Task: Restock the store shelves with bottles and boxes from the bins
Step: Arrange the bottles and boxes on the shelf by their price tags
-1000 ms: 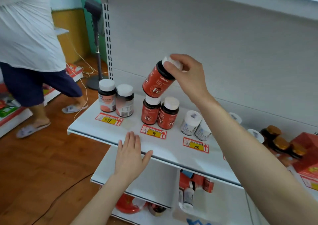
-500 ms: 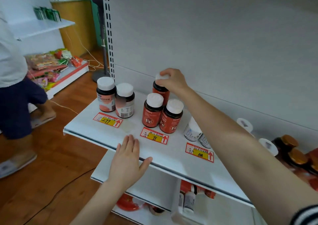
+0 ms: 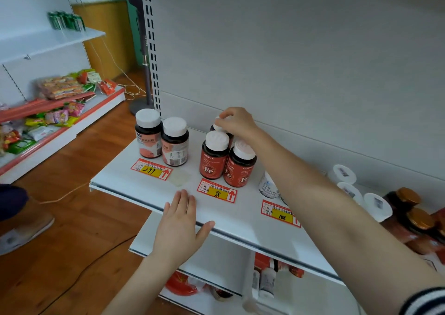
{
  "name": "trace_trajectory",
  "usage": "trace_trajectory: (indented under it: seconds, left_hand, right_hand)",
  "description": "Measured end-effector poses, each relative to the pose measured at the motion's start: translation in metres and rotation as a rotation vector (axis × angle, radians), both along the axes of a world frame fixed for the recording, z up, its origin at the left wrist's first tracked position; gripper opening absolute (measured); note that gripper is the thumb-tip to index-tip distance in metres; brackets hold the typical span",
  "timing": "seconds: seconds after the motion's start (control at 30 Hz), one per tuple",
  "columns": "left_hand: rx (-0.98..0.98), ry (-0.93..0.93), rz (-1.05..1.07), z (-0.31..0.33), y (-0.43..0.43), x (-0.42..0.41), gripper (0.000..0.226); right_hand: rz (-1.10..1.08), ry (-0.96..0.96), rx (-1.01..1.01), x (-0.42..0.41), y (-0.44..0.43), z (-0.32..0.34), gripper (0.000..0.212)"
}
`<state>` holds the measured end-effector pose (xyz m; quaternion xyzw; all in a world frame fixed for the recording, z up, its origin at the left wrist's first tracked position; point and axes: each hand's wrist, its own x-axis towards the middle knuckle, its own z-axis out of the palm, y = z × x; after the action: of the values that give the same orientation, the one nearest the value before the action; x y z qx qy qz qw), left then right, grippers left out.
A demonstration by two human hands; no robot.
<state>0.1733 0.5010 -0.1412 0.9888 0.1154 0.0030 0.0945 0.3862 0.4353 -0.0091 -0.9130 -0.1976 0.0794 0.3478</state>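
- Head view: right hand (image 3: 237, 122) reaches to the rear of the shelf (image 3: 134, 184). Its fingers (image 3: 222, 119) are curled over the white cap of an Fe bottle (image 3: 216, 128) and grip it from above.
- That bottle is just behind the front pair (image 3: 213, 160) of the same kind, near the back panel (image 3: 289, 62). They hide its base, so I cannot tell whether it stands on the shelf yet.
- Left hand (image 3: 179, 221) lies flat on the shelf's front edge, fingers straight, thumb spread, holding nothing.
- Step, as I judge it: setting this bottle down in the second row, above the 98 tag (image 3: 216, 192).
- Risk: my wrist passes close over the cap of the right-hand front bottle. Pulling back low could catch it and knock it forward towards the edge.
- Risk: letting go before the base is flat would leave the bottle leaning on the front pair, which could shove them out of line or tip them.
- Risk: white bottles (image 3: 268, 184) lie on their sides just beside my forearm, and a nudge could set them rolling.
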Motion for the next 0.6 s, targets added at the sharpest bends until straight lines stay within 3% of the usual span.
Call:
trace_trajectory:
  seconds: [0.33,0.47,0.6]
  left_hand:
    - [0.021,-0.046,-0.060,-0.003,0.001,-0.003,0.090]
    - [0.010,-0.099,-0.073,-0.005,-0.002,-0.006,0.073]
    - [-0.052,-0.277,-0.156,0.002,-0.026,-0.015,0.057]
  right_hand:
    - [-0.098,-0.233,0.078,-0.038,-0.054,0.015,0.024]
    - [-0.159,-0.280,0.100,-0.068,-0.094,0.016,0.023]
    - [-0.205,-0.297,0.094,-0.097,-0.135,0.012,0.024]
